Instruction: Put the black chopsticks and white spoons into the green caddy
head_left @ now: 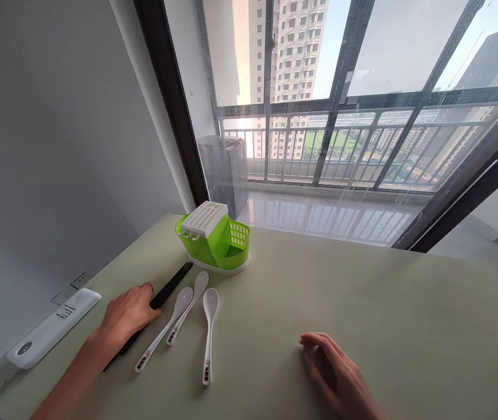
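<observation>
My left hand [130, 312] is closed around a bundle of slim black chopsticks [172, 289] lying slantwise on the table. Their far ends reach the base of a green and white cutlery holder [213, 242], which has slots and holes on top and a basket side. Right of the chopsticks lie three white spoons: one spoon [161, 332] and a second spoon [187, 309] touch near their bowls, and a third spoon [209, 332] lies apart. My right hand [336, 373] rests at the lower right, fingers loosely curled, with nothing visible in it.
A white power strip [56, 326] lies along the table's left edge by the wall, near a wall socket [80, 280]. The pale green table [362, 291] extends to the right. Beyond its far edge is glass, then a balcony with a railing [292, 146] and a grey cabinet-like box [226, 172].
</observation>
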Demonstrator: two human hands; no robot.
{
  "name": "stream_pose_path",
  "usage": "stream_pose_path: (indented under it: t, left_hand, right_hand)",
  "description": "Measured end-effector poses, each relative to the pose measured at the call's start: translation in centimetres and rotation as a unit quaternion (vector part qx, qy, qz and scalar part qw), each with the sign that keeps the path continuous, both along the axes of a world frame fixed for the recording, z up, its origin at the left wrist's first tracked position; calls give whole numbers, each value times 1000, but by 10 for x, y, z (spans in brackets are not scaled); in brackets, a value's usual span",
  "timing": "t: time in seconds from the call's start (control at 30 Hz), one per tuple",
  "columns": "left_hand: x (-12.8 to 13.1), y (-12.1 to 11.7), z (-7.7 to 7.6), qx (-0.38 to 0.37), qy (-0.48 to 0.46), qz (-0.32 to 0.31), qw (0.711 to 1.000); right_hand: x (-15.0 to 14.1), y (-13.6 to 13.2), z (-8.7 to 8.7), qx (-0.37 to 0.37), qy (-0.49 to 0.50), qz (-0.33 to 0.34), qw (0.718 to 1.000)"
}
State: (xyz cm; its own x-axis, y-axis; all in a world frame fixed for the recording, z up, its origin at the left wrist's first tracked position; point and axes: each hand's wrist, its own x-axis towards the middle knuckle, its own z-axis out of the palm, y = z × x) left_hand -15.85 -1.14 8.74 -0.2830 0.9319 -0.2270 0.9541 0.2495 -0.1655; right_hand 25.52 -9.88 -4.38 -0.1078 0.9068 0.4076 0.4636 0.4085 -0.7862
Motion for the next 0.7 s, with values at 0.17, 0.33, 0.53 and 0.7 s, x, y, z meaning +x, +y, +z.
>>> stream_pose_path:
  t: [0.17,0.33,0.53,0.7]
  left_hand:
    - [1,2,2,-15,28,-2,999]
    - [4,3,4,-36,44,-6,998]
    - [5,1,1,-42,61,-15,997]
    - [6,-2,-1,-35,72,-13,997]
  right_hand:
    - [-2,0,0,6,-6,-16,1000]
    - [-2,0,0,5,-3,-16,1000]
    - [-2,0,-1,6,1,-12,1000]
    - [-2,0,-1,5,6,-9,1000]
